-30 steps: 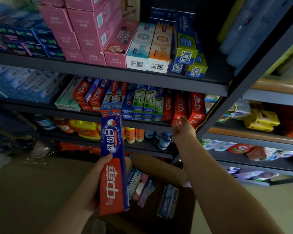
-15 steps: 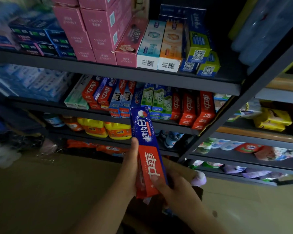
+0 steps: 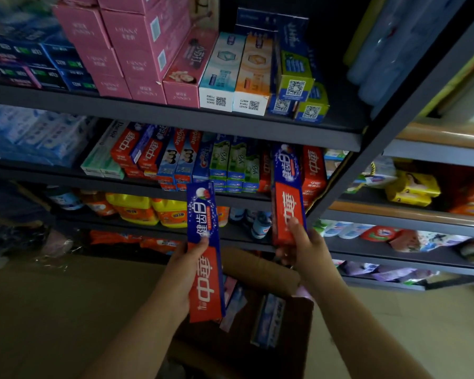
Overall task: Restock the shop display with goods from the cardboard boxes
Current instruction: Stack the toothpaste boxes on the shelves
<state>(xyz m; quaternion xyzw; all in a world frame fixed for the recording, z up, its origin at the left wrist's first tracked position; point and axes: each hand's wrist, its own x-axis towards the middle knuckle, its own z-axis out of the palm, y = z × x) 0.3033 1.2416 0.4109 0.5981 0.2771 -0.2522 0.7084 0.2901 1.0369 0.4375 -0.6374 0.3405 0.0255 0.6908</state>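
My left hand [image 3: 179, 272] grips a long red-and-blue toothpaste box [image 3: 205, 250], held upright above the open cardboard box [image 3: 260, 269]. My right hand [image 3: 303, 247] holds a second red-and-blue toothpaste box [image 3: 286, 192] by its lower end. Its upper end reaches the middle shelf [image 3: 137, 188], in front of the red toothpaste boxes [image 3: 314, 170] at the row's right end. Several more toothpaste boxes [image 3: 268, 318] lie inside the cardboard box.
The top shelf [image 3: 175, 116] carries pink cartons [image 3: 137, 47] and boxed toothpaste. Yellow detergent bottles [image 3: 148, 212] stand on the lower shelf. A dark upright post [image 3: 367, 165] splits off a right-hand rack with yellow packets [image 3: 411, 190]. Bare floor lies at lower left.
Both hands held one bundle half a second ago. Now my right hand has taken one box off and raised it to the middle shelf, while my left hand keeps the other.
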